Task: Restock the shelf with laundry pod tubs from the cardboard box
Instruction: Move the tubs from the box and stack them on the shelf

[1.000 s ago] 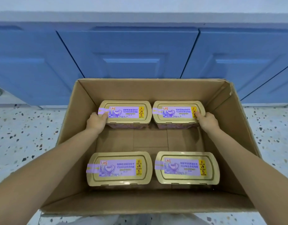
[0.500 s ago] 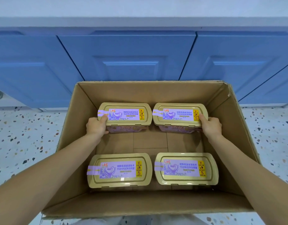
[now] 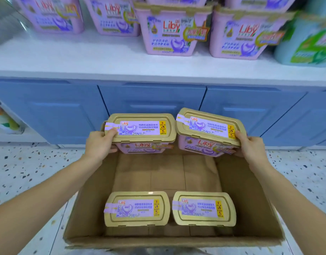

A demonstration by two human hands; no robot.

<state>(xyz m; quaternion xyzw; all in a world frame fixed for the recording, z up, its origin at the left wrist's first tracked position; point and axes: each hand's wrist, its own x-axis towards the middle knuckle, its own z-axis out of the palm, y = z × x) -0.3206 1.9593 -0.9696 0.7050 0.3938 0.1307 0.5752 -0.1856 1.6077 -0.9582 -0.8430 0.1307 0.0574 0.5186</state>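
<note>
An open cardboard box stands on the floor below me. Two pink laundry pod tubs with gold lids are raised side by side above its far edge. My left hand grips the left end of the left tub. My right hand grips the right end of the right tub, which tilts a little. Two more tubs lie at the near end of the box. The white shelf above holds several matching pink tubs.
Blue cabinet doors run under the shelf, right behind the raised tubs. A teal and green container stands at the shelf's right end. The shelf's front left part is bare. Speckled terrazzo floor surrounds the box.
Both hands have lifted the two far tubs up out of the box to its rim. My view has tilted up, bringing the shelf and its tubs into sight.
</note>
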